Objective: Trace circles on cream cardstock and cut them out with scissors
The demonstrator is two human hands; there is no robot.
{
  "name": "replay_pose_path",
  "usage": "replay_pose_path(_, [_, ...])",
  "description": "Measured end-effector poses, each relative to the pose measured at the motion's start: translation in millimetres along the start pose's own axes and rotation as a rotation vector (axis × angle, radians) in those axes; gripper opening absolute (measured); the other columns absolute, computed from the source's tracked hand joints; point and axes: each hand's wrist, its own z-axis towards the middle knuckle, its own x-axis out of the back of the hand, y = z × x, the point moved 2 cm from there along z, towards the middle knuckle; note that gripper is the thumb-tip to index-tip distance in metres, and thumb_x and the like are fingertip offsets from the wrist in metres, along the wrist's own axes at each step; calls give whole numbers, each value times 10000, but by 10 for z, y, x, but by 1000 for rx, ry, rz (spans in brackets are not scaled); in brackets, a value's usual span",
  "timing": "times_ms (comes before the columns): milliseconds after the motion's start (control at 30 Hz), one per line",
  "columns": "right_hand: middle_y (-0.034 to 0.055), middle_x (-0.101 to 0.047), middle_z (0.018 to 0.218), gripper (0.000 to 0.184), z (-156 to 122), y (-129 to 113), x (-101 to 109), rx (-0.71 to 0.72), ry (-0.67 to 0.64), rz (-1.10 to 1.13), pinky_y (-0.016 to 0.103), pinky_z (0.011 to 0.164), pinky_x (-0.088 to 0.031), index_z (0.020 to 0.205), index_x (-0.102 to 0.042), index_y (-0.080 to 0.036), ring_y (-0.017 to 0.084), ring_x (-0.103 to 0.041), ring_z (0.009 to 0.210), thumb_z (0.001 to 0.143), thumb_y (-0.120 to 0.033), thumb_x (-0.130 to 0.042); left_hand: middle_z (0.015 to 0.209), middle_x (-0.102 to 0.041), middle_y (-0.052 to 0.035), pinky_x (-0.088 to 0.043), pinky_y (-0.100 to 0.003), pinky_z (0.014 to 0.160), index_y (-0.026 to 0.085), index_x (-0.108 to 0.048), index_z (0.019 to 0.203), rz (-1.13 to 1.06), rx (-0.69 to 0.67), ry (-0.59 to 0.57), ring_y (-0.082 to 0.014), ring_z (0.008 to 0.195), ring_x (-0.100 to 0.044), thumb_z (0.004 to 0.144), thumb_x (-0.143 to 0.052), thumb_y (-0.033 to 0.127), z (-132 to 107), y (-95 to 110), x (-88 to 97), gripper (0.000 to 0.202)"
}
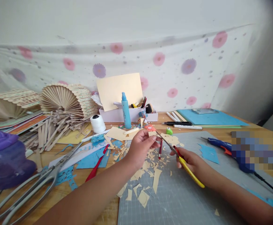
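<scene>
Between the fingers of my left hand is a small piece of cream paper, pinched above the cutting mat. My right hand is closed around yellow-handled scissors, whose blades point up and left toward the paper. Whether the blades touch the paper I cannot tell. Below my hands, many cream paper scraps lie scattered on the grey cutting mat. A dark red pencil lies among them, just right of my left hand's fingers. A small green item sits behind the scissors.
Large metal scissors and a purple container occupy the left. A blue glue bottle stands before a white box. Wooden-stick fans rise at back left. A blue glue gun with a cord lies right.
</scene>
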Motion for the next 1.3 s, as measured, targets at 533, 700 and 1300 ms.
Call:
replay_pose_path(533, [31, -606, 685, 210, -54, -67, -43, -22, -13, -105, 289, 591, -388, 805, -522, -191, 203, -526, 666, 703, -367, -470, 617, -629, 17, -508, -277, 601, 154, -510, 708, 95, -75, -8, -107, 543, -600, 643, -622, 209, 22, 22, -7, 140])
replay_pose_path(700, [33, -605, 721, 253, -47, -33, 0, -11, -6, -160, 298, 626, -383, 815, -503, -192, 210, -521, 704, 719, -425, -470, 599, -631, 7, -495, -265, 572, 148, -531, 703, 175, -68, -59, -108, 536, -594, 641, -614, 213, 30, 64, 12, 123])
replay_pose_path(1300, [-23, -579, 626, 85, -25, 80, 67, 14, -83, -159, 209, 515, -341, 726, -553, -199, 144, -497, 589, 682, -247, -499, 464, -499, 60, -281, -170, 393, 160, -467, 606, 402, 124, -243, -31, 385, -388, 638, -616, 290, 68, 130, 60, 201])
